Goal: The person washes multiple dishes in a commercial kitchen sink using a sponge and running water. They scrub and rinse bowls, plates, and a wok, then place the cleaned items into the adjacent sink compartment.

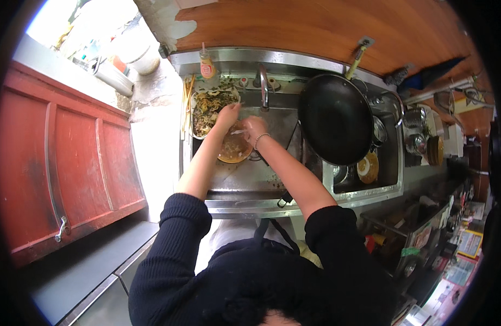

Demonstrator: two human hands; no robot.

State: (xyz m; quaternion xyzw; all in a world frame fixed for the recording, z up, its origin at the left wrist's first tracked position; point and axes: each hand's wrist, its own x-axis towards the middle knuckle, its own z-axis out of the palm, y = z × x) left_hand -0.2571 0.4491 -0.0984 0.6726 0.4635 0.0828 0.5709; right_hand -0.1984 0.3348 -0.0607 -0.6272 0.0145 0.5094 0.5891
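Both hands are over the left sink basin, above a round amber bowl [234,150] with cloudy liquid and pale bits in it. My left hand [229,115] is at the bowl's upper edge, beside a rectangular container of leafy food scraps [209,108]; its fingers are close together, and whether they hold something is not clear. My right hand [255,128], with a beaded bracelet at the wrist, is bent over the bowl's right side. Something pale and thin shows by its fingers, too small to name. The chrome faucet [264,91] stands behind the hands.
A large black wok [336,120] leans between the basins. An amber dish [368,168] and other dishware lie in the right basin. A dish soap bottle [207,67] stands behind the scraps, wooden chopsticks [187,104] beside them. A red door [79,155] is at left.
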